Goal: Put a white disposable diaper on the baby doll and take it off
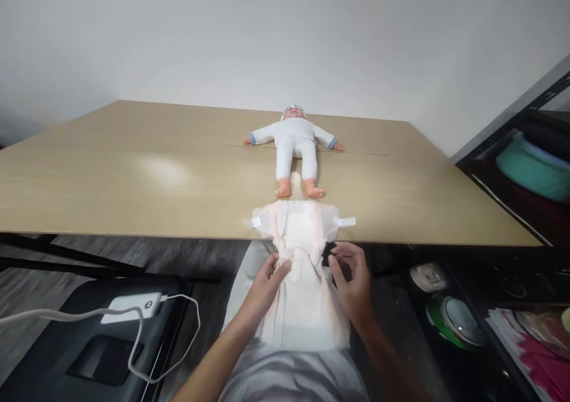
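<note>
An unfolded white disposable diaper [307, 307] with peach-toned edges lies across my lap, its far end resting on the table's front edge. Its two fastening tabs are spread out to the sides on the tabletop. My left hand [269, 280] pinches the diaper's left edge around its narrow middle, thumb on top. At the right edge, my right hand [353, 277] has curled fingers with the thumb apart from them; a dark gap shows between fingertips and diaper. Beyond the diaper, a baby doll [295, 141] in a white suit and printed cap lies on its back, feet toward me.
The wooden table [133, 170] reaches back to a pale wall. On the lower left, a black seat [35, 354] carries a white power bank [133, 308] with a cable and a dark phone [104, 359]. Shelves on the right hold a green-rimmed container [454, 320] and packets.
</note>
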Action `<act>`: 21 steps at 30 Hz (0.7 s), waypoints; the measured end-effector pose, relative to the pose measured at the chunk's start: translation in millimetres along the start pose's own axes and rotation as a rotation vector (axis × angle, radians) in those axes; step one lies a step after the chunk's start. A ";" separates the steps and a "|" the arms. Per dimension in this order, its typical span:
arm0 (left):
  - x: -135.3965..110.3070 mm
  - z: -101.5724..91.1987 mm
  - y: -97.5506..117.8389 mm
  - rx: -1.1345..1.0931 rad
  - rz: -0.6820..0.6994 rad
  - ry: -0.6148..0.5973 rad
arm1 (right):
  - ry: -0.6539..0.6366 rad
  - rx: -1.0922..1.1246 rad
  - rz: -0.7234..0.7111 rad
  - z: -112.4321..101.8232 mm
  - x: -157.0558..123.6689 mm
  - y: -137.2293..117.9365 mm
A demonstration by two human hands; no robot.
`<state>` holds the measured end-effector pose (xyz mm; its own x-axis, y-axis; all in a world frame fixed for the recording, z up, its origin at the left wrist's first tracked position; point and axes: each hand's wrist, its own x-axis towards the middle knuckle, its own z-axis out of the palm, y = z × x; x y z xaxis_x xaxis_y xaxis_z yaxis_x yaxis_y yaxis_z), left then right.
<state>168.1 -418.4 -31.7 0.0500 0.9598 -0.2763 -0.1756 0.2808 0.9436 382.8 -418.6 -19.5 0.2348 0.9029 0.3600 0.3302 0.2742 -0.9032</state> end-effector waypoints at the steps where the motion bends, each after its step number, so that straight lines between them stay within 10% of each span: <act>1: -1.4 -2.3 -0.4 0.034 -0.009 0.002 | 0.016 -0.047 -0.052 -1.8 3.3 -4.3; 9: -28.7 -12.0 23.8 0.262 0.089 -0.097 | -0.559 -0.385 -0.408 31.8 78.7 -40.2; 13: -27.2 -37.4 45.8 0.635 0.361 -0.055 | -0.768 -0.555 -0.411 56.4 107.6 -22.6; 21: 127.3 -78.0 134.1 1.270 1.002 0.147 | -0.841 -0.589 -0.514 65.3 124.4 -9.2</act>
<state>74.3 -258.7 45.4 0.3191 0.7614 0.5643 0.8063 -0.5310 0.2606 349.3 -287.2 18.3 -0.6635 0.7252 0.1841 0.6386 0.6771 -0.3658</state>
